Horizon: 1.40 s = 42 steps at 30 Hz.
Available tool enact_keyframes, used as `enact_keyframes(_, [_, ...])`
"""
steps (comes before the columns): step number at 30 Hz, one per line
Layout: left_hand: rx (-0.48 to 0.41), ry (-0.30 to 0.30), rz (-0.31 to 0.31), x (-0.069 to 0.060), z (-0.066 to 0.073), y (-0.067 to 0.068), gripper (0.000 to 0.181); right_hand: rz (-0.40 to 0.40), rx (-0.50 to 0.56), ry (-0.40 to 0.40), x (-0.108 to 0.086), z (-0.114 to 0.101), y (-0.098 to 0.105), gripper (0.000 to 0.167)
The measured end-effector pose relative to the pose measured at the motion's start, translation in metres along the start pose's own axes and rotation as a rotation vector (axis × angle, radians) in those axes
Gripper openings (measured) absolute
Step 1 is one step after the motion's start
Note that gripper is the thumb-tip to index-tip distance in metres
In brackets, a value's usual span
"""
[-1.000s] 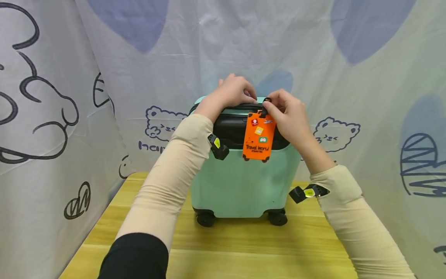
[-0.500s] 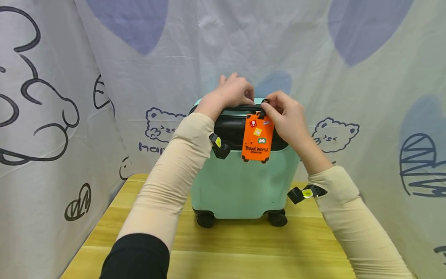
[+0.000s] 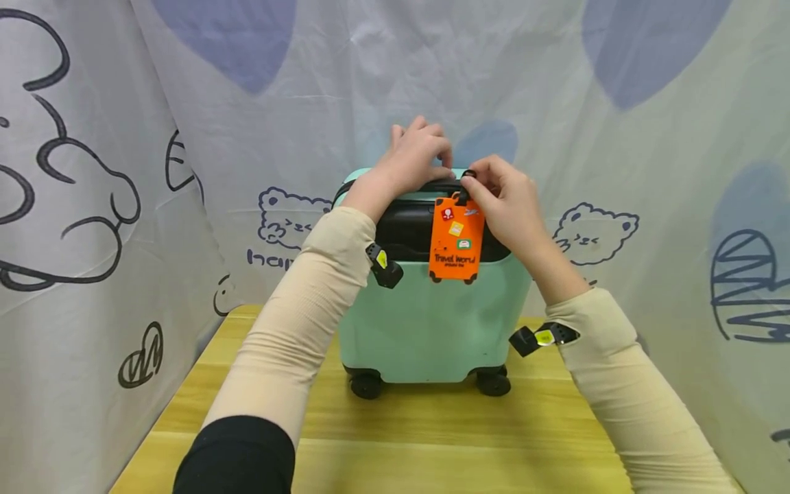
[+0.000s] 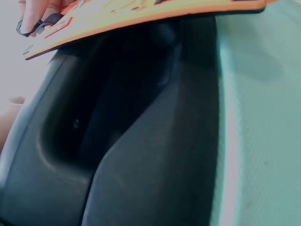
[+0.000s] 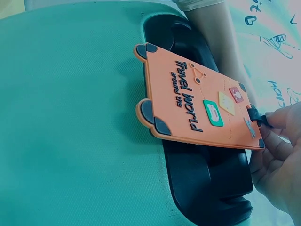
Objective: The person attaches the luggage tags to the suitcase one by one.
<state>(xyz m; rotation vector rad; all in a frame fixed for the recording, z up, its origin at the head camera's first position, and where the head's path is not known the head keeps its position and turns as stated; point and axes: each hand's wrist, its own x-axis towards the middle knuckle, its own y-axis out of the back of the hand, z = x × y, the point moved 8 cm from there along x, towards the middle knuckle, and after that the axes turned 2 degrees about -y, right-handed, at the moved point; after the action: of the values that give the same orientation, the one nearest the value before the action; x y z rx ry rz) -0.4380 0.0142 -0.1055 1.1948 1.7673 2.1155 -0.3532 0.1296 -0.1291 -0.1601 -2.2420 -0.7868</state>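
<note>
An orange luggage tag [image 3: 456, 239] with "Travel World" lettering hangs against the upper front of a mint-green suitcase [image 3: 426, 322]. My right hand [image 3: 506, 199] pinches the tag's black strap [image 3: 462, 197] between thumb and fingers; the right wrist view shows this strap [image 5: 256, 116] at the fingertips. On the suitcase's top, my left hand [image 3: 415, 156] reaches over the black carry handle [image 3: 432, 186]. Its thumb and bent index finger come close together beside the strap, but what lies between them is hidden. In the left wrist view, the tag [image 4: 141, 19] crosses above a black recess [image 4: 127, 103].
The suitcase stands upright on black wheels [image 3: 367, 385] on a wood-grain table [image 3: 432, 446]. Close behind and at both sides hangs a pale curtain [image 3: 395, 68] with cartoon drawings. Each beige-sleeved wrist bears a small black camera [image 3: 387, 269].
The left hand's fingers have lifted and spread slightly while its thumb stays by the handle. Tag and right hand have shifted slightly left; the right hand keeps its pinch on the strap.
</note>
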Motion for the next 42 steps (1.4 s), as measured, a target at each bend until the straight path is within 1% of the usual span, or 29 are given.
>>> enact_keyframes(6, [-0.111, 0.062, 0.036, -0.003, -0.007, 0.001, 0.023, -0.011, -0.002, 0.013, 0.002, -0.002, -0.001, 0.018])
enact_keyframes(10, [-0.145, 0.084, 0.067, -0.004, -0.008, 0.002, 0.024, -0.025, -0.019, 0.013, 0.003, 0.0, -0.002, 0.018])
enact_keyframes(13, [-0.138, 0.095, 0.107, -0.005, -0.008, 0.004, 0.025, -0.038, -0.044, 0.015, 0.004, 0.0, -0.003, 0.02])
enact_keyframes(16, [-0.106, 0.098, 0.157, -0.007, -0.008, 0.008, 0.025, -0.047, -0.066, 0.025, 0.007, -0.002, -0.005, 0.021])
enact_keyframes(20, [-0.057, 0.099, 0.231, -0.009, -0.007, 0.013, 0.024, -0.046, -0.083, 0.074, 0.014, -0.005, -0.005, 0.021])
enact_keyframes(23, [-0.026, 0.12, 0.281, -0.011, -0.007, 0.016, 0.024, -0.042, -0.085, 0.117, 0.021, -0.004, -0.004, 0.02])
enact_keyframes(25, [-0.011, 0.14, 0.308, -0.011, -0.007, 0.017, 0.026, -0.044, -0.087, 0.129, 0.026, -0.001, -0.004, 0.021])
enact_keyframes(30, [0.0, 0.174, 0.348, -0.012, -0.007, 0.019, 0.028, -0.075, -0.106, 0.132, 0.034, 0.005, -0.007, 0.023])
enact_keyframes(33, [0.002, 0.18, 0.375, -0.012, -0.007, 0.02, 0.028, -0.095, -0.108, 0.132, 0.038, 0.007, -0.01, 0.021])
enact_keyframes(38, [-0.001, 0.173, 0.423, -0.015, -0.007, 0.024, 0.029, -0.102, -0.083, 0.136, 0.043, 0.011, -0.013, 0.02])
enact_keyframes(42, [-0.027, 0.169, 0.435, -0.015, -0.009, 0.023, 0.029, -0.083, -0.067, 0.182, 0.046, 0.011, -0.014, 0.02])
